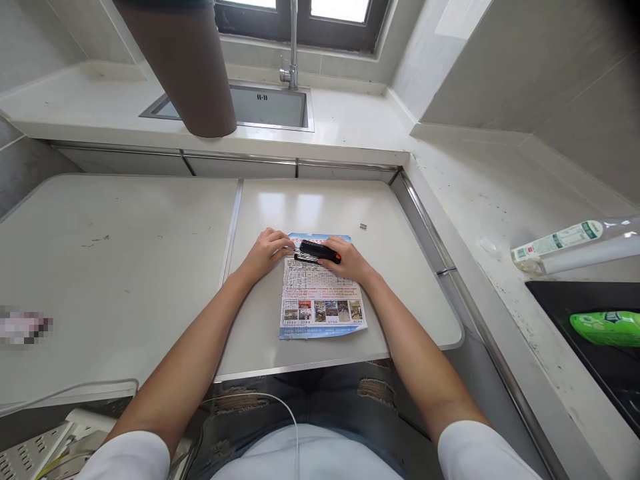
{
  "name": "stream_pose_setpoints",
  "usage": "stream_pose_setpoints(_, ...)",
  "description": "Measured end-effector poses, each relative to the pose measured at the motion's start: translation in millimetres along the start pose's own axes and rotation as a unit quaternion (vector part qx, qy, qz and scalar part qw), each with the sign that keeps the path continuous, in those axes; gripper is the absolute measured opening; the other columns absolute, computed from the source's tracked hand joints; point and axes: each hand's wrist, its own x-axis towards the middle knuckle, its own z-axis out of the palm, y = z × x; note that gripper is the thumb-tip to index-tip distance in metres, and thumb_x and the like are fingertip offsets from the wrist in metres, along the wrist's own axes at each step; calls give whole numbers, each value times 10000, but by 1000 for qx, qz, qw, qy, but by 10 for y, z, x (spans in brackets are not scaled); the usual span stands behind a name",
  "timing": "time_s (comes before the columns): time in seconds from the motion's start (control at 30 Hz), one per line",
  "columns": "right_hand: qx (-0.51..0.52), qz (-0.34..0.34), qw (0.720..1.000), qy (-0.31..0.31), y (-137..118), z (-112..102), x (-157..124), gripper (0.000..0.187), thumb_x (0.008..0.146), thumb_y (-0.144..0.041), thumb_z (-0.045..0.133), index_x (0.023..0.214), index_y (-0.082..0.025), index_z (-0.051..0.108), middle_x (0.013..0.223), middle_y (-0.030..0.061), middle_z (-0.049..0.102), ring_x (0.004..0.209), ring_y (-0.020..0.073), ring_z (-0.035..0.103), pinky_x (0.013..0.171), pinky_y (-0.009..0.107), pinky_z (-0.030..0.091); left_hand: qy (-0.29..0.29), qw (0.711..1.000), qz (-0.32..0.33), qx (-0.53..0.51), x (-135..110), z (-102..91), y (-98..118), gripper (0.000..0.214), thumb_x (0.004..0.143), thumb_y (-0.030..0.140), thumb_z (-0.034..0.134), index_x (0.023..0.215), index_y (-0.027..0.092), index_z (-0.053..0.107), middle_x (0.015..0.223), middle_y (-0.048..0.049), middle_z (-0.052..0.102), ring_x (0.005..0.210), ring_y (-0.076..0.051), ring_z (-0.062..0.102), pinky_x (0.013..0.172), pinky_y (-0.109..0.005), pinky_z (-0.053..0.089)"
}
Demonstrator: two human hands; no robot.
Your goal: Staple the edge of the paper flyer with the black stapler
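A black stapler (320, 251) with an orange mark lies over the upper part of a printed leaflet (320, 331). Its dark top and metal lower part stand slightly apart at the left end. My right hand (351, 260) is wrapped round the stapler's right end. At the opposite end, the fingers of my left hand (269, 253) are pinched on a thin silvery part of the stapler; their tips are partly hidden. The leaflet has blue borders, dense text and a row of small photos, and its lower right corner curls up. A small strip of staples (363, 227) sits behind my right hand.
The white folding table (165, 227) has a seam left of the leaflet. Behind it are a counter with a sink (273, 107) and a brown column-like object (185, 73). Plastic bottles (575, 243) and a green packet (607, 328) lie at right. A white cable (280, 399) hangs in front.
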Motion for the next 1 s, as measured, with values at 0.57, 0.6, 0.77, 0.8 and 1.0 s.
stream_pose_setpoints(0.57,2,4,1000,0,-1,-5,5,295,984,-431,673,1197,-228,656,1033,86,661,962,266,612,838,394,501,-56,997,-49,30,25,30,35,156,1041,317,577,1061,221,698,1148,-81,732,1076,-283,587,956,-444,417)
stream_pose_setpoints(0.6,3,5,1000,0,0,-5,5,297,984,-436,673,1195,-227,657,1029,85,661,955,265,611,833,393,501,-56,997,-49,29,23,31,29,153,1037,322,589,1062,222,701,1146,-79,734,1076,-282,591,955,-444,417)
stream_pose_setpoints(0.77,10,15,1000,-1,-13,-18,10,323,979,-468,673,1196,-229,666,1022,86,661,952,267,616,843,402,506,-53,997,-47,32,15,11,19,187,1028,359,615,1079,240,751,1143,-68,757,1056,-272,617,945,-442,416)
stream_pose_setpoints(0.8,13,18,1000,-2,-13,-21,11,329,978,-475,673,1199,-231,668,1025,86,664,957,269,619,847,404,507,-54,997,-47,35,15,6,20,202,1030,367,612,1088,250,766,1136,-67,763,1051,-271,623,937,-440,417)
stream_pose_setpoints(1.0,25,24,999,-5,23,-3,12,399,929,-508,738,1209,-230,680,1044,86,688,980,278,631,870,415,516,-79,995,-33,48,7,10,6,322,1067,390,521,1217,294,789,1093,-80,773,1020,-263,649,898,-431,442)
